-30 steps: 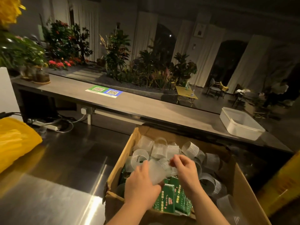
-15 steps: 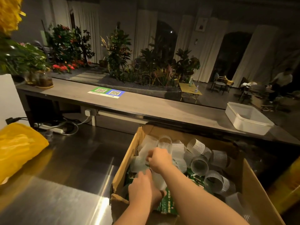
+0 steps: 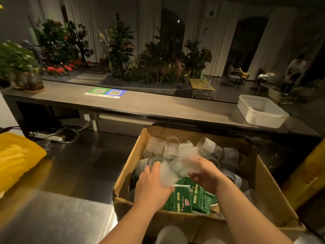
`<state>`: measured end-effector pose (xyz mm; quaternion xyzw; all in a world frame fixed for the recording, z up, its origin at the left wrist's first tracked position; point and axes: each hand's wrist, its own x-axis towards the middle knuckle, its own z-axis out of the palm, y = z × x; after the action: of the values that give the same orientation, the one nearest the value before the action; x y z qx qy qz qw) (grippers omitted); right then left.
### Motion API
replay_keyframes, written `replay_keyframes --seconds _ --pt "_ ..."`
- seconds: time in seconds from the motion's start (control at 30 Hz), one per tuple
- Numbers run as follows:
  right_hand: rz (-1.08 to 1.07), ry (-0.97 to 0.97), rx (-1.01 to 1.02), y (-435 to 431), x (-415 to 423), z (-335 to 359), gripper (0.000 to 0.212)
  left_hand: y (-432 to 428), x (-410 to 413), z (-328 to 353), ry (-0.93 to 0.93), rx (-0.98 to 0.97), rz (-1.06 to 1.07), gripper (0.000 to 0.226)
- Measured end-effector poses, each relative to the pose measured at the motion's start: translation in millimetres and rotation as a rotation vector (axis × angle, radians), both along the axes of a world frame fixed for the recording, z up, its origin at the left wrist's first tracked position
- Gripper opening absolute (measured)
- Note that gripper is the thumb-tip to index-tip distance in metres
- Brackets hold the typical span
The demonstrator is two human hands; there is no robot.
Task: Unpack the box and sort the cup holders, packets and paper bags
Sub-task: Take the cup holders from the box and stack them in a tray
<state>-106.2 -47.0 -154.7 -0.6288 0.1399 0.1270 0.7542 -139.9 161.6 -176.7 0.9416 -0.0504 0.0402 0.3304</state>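
Observation:
An open cardboard box stands on the steel counter in front of me. It holds several translucent ribbed cup holders and green packets near its front wall. Both my hands are inside the box. My left hand grips a translucent cup holder. My right hand curls round another blurred cup holder, just right of the first. I see no paper bags.
A yellow plastic bag lies on the steel counter at the left. A white plastic tub sits on the raised grey ledge behind the box, beside a QR code sign. Cables and a power strip lie under the ledge.
My right hand drew back from the box's left side to the middle with a cup holder. My left hand stayed near the front, holding its cup holder.

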Motion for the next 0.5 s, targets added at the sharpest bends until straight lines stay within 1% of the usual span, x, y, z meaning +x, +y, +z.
replay_keyframes --seconds 0.1,0.17,0.3,0.4,0.43,0.5 --pt "0.124 0.048 -0.027 -3.3 -7.8 -10.8 0.023 -0.7 -0.6 2.5 -0.029 -0.012 -0.095 0.083" --pt "0.183 0.050 -0.116 -1.6 -9.9 -16.6 0.021 -1.5 -0.7 2.6 -0.046 -0.002 -0.143 0.087" --pt "0.319 0.056 -0.297 16.0 -14.2 -17.9 0.028 -2.5 0.0 0.4 -0.057 0.065 -0.199 0.091" --pt "0.428 -0.025 -0.443 33.8 -21.4 -8.2 0.016 0.0 0.7 -2.2 -0.044 0.093 -0.185 0.093" --pt "0.417 -0.035 -0.462 32.7 -23.3 -6.1 0.013 -2.8 0.4 -3.5 -0.040 0.085 -0.180 0.093" --pt "0.326 0.010 -0.438 25.0 -19.8 -5.4 0.024 -2.4 -0.1 -3.9 -0.035 0.066 -0.162 0.090"
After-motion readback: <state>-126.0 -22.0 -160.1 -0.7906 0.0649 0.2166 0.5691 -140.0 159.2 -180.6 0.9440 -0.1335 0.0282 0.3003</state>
